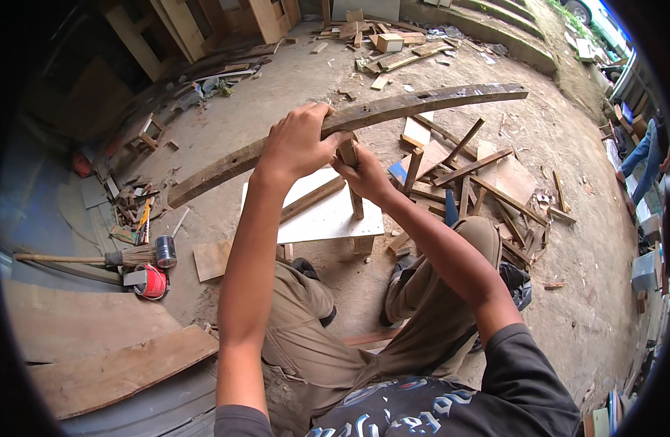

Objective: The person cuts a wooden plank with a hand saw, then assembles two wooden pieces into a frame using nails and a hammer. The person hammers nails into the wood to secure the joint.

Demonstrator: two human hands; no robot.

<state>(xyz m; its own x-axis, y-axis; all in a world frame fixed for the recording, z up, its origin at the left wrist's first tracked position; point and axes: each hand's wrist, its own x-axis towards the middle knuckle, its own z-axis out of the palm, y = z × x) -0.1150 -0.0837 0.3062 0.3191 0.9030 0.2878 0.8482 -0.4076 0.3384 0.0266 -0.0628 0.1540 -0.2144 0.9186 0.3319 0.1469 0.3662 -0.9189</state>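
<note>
Brown beam (393, 109) in grasp of left hand (297, 142), wooden stick (347, 152) in right hand (366, 173)

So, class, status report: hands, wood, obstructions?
Left hand on long beam. Right hand holding short wood piece. White board below, scrap pile to the right.

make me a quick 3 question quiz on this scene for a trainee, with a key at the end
1. True or false: the left hand is empty.
2. Fill in the gap: the low table in front of the person has a ____ top.
3. Multiple choice: what stands right by the head of the broom?
A) a red bucket
B) a green chair
C) a blue ladder

Key:
1. False; it grips the long wooden beam.
2. white
3. A
</note>
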